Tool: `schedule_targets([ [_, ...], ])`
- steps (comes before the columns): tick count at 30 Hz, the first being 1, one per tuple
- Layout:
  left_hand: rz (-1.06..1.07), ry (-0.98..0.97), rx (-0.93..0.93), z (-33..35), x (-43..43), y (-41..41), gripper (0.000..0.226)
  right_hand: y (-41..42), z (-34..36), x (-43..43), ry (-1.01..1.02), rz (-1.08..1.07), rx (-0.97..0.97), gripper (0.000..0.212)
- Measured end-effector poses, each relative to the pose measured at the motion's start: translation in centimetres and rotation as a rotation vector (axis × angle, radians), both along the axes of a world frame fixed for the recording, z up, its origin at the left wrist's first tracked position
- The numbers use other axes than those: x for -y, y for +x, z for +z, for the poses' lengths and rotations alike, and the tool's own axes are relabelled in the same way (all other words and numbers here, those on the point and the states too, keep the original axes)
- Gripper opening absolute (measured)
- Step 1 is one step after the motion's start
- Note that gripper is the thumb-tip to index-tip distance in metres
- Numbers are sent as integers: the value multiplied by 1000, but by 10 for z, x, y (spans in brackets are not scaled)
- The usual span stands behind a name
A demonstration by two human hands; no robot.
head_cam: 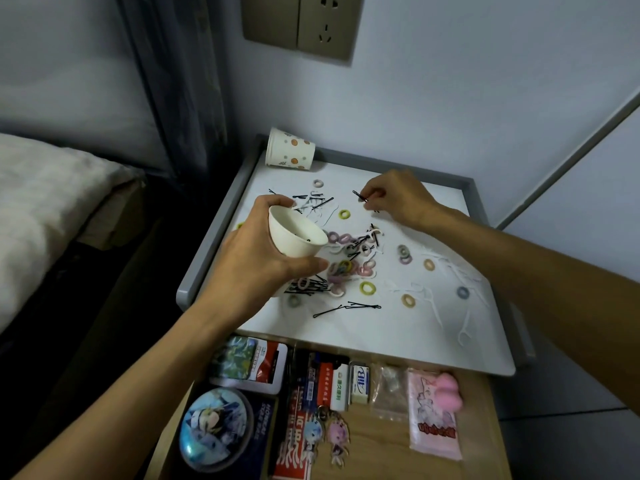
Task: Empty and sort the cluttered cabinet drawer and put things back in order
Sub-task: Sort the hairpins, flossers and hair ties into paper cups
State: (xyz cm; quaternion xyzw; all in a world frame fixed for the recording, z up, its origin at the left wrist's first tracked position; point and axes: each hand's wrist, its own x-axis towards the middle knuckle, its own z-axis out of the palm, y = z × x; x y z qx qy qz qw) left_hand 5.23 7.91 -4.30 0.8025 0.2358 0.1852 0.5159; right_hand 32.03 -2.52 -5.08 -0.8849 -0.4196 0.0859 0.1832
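Holding a white paper cup (294,237) above the tabletop (381,337), the left hand (256,258) has fingers and thumb wrapped round the cup wall. Cup is tilted, with a few black pins inside. Bed (52,209) at far left, beside the cabinet.

Back left corner of the tabletop: patterned paper cup (291,152) lying on its side against the gray rim. Below the held cup: pile of black hairpins (308,287), a few more loose toward the front edge. Centre: heap of small hair ties (346,265) in pastel colours, with single ones scattered round it.

Right hand (398,199) is low over the back of the tabletop, thumb and forefinger pinching one black hairpin (360,196), other fingers curled. White floss picks (464,306) are strewn right of centre.

Drawer (478,427) is pulled open under the front edge. Inside, left to right: round picture badge (214,431), two figure keychains (337,438), eraser (360,382), pink packet (433,427), pink sponge (446,389).
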Motion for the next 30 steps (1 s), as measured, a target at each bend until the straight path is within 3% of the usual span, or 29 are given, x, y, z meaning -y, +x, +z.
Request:
schedule_targets([
  [4, 1, 8, -7, -1, 1, 1, 80, -2, 5, 10, -136, -84, -60, 8],
  [14, -1, -17, -16, -4, 4, 3, 86, -15, -11, -5, -288, -356, -147, 27],
  [25, 22, -18, -17, -1, 4, 3, 84, 2, -5, 8, 70, -349, -288, 14],
  [30, 25, -10, -8, 0, 6, 2, 83, 6, -8, 17, 109, -298, -220, 6],
])
